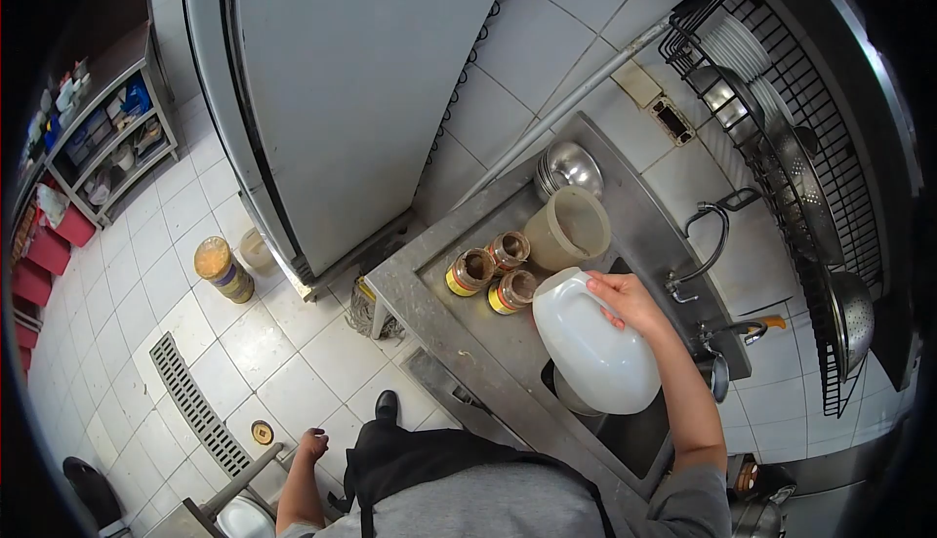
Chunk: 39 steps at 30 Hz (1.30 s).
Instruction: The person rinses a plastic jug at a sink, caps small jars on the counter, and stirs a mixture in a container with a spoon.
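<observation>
My right hand (pixel 627 301) is closed around the handle of a white plastic jug (pixel 597 353), holding it tilted over the sink (pixel 630 440). The jug partly hides a round container in the basin below it. My left hand (pixel 311 443) hangs low at my side, fingers loosely bent and nothing visible in them, close to a metal bar (pixel 244 479). Left of the jug, three open jars with brown residue, one of them a yellow-labelled jar (pixel 470 272), stand on the steel counter (pixel 400 289). Behind them is a cloudy plastic tub (pixel 568 229).
Metal bowls (pixel 571 169) sit at the counter's back corner. Two faucets, including a curved faucet (pixel 717 245), rise behind the sink. A wire rack (pixel 781 138) holds plates and strainers. A large grey appliance (pixel 342 79) stands left; a large jar (pixel 224 270) and drain grate (pixel 200 406) are on the floor.
</observation>
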Available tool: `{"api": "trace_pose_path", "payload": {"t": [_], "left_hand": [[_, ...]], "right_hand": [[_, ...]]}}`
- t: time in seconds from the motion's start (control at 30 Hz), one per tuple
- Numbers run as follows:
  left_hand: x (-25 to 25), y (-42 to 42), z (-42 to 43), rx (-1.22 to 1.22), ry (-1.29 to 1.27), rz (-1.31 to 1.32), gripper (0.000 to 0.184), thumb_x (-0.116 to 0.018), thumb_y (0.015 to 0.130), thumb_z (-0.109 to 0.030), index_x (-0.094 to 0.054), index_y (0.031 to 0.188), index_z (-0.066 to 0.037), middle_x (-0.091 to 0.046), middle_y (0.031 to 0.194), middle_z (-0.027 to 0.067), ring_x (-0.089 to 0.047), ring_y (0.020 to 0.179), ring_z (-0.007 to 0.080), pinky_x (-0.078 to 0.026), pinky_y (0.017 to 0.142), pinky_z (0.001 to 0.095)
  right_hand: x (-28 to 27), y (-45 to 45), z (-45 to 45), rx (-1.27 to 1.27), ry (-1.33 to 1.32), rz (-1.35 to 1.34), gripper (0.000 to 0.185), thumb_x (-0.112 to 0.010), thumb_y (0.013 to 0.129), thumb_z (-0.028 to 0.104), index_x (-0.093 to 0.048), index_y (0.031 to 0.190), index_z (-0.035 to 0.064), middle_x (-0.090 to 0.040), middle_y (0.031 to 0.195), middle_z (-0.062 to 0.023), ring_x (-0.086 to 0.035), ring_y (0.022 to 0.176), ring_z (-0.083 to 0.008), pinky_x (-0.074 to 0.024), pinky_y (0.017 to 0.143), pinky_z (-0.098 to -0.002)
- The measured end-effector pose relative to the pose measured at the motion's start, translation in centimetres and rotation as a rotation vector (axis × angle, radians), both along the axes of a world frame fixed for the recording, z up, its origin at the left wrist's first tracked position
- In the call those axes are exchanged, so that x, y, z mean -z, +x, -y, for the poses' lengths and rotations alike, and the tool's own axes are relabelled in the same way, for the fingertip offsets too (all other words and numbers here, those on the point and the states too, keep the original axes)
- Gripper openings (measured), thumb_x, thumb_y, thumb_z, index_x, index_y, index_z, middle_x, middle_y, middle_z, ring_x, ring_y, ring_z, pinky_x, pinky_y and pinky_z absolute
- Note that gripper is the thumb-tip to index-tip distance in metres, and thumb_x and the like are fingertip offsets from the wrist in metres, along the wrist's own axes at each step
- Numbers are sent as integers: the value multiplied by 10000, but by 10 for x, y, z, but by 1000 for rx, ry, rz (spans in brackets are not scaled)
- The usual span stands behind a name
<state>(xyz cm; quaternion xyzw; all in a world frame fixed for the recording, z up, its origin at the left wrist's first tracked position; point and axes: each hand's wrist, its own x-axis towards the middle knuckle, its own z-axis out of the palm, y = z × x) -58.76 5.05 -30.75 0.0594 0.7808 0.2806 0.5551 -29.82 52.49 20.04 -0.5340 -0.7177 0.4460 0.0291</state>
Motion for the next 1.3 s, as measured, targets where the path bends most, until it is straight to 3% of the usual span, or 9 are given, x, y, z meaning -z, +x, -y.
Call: {"api": "trace_pose_path", "payload": {"t": [0.07,0.17,0.37,0.47,0.77,0.97,1.07,1.3], "left_hand": [[7,-1,2,2,3,15,382,-553,817,-58,-488,1167,79,-625,893,196,-657,756,253,-550,617,331],[4,2,6,-15,37,-25,403,-543,766,-131,-527,1122,59,-651,801,195,-661,684,246,-530,636,335],[1,1,2,10,12,-50,399,-546,764,-129,-534,1118,54,-652,770,185,-658,671,231,-526,628,331],[17,2,5,-14,48,-37,393,-549,765,-131,-541,1115,48,-652,755,182,-658,662,228,-526,623,328],[6,1,-1,6,3,-32,384,-564,783,-143,-543,1123,33,-657,776,187,-665,686,236,-532,635,335],[8,1,2,-9,1,-48,380,-572,773,-128,-550,1113,40,-654,771,195,-664,671,243,-534,624,340],[14,1,5,-8,-1,20,399,-562,812,-105,-499,1180,36,-645,884,166,-664,737,249,-499,536,313],[21,2,20,-18,-5,4,387,-568,812,-90,-499,1171,38,-643,886,162,-662,736,256,-498,531,316]], "right_hand": [[2,1,-2,-3,-1,2,459,-571,891,361,-571,1196,17,-445,533,33,-390,420,-34,-328,383,-207],[3,2,-3,-12,-16,15,462,-571,892,359,-565,1205,20,-445,534,33,-393,423,-36,-330,383,-209],[-3,-2,2,-7,-25,25,450,-567,897,345,-563,1208,20,-444,540,36,-386,426,-33,-325,381,-202],[-2,0,1,-20,-12,-15,442,-564,902,329,-555,1217,19,-446,540,37,-378,420,-30,-315,379,-199],[-21,-7,11,72,29,-254,420,-553,917,275,-528,1239,7,-462,542,18,-357,398,-33,-297,376,-183],[-32,-28,13,31,18,-205,409,-549,919,272,-538,1226,2,-454,528,22,-350,387,-32,-295,378,-186],[-30,-39,11,-11,21,-149,405,-551,918,276,-547,1217,3,-450,522,25,-342,383,-31,-294,380,-190],[-30,-66,13,-61,11,-33,424,-551,917,289,-537,1232,6,-441,518,36,-342,388,-26,-297,382,-195]]}}
